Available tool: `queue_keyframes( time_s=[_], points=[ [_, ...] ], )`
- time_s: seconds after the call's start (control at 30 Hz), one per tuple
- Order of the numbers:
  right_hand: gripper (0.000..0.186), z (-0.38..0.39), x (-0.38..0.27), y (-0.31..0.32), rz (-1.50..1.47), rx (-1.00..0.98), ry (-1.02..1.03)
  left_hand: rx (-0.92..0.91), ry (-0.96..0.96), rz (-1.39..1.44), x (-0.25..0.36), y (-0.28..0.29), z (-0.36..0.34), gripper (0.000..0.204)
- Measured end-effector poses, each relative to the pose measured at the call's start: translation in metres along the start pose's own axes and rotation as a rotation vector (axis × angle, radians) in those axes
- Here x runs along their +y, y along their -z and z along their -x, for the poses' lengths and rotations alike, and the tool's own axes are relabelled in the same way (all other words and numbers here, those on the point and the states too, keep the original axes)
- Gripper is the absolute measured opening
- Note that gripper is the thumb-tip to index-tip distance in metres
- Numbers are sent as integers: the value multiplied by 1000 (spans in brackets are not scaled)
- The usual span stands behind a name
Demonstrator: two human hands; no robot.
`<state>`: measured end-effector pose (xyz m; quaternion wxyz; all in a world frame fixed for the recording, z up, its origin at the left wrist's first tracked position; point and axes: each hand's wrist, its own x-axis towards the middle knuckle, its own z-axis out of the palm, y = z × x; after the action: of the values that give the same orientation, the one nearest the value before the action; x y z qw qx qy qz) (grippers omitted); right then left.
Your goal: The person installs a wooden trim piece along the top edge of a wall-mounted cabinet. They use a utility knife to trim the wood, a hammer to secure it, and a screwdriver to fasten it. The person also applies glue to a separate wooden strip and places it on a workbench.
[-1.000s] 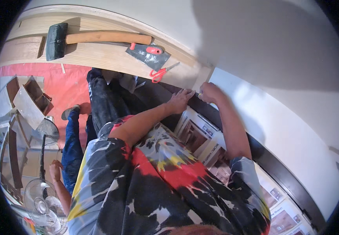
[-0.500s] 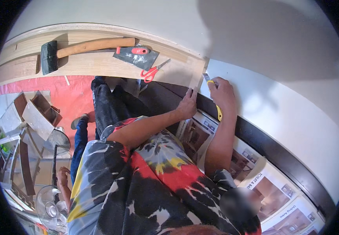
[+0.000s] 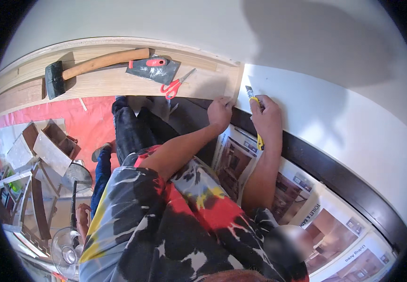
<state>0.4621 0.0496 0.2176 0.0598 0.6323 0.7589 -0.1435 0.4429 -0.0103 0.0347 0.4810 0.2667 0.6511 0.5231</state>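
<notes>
Well, yellow cutter (image 3: 251, 95) in right hand (image 3: 267, 115)

The one view, from the left fisheye camera of a side-by-side pair worn on the person's head, looks steeply down over the patterned shirt (image 3: 184, 225), which lies close and fills much of the lower middle. The left hand (image 3: 220, 113) and right hand (image 3: 267, 116) fall near the centre, at middle depth. Upward, the view meets a pale wall (image 3: 175, 26); leftward, it reaches down to the more distant red floor covering (image 3: 101, 115). The wooden ledge (image 3: 205, 89) bows along the round, black-cornered field.
</notes>
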Motion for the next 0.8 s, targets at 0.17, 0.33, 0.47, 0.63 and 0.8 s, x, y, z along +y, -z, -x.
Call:
queue_keyframes(
  time_s=[0.17,0.33,0.47,0.63,0.8],
  points=[
    [26,7,3,-7,-124,70,-28,-8,153,-112,10,-4,3,20],
    [25,14,1,-10,-152,113,11,-3,214,-213,17,-4,8,22],
    [25,13,-7,-11,-195,119,-28,8,135,-206,11,-7,10,25],
    [25,8,3,-17,-138,137,54,-71,37,-112,-3,3,20,25],
    [25,11,0,-15,-218,131,-11,-54,-26,-76,-3,-3,16,27]
  ],
)
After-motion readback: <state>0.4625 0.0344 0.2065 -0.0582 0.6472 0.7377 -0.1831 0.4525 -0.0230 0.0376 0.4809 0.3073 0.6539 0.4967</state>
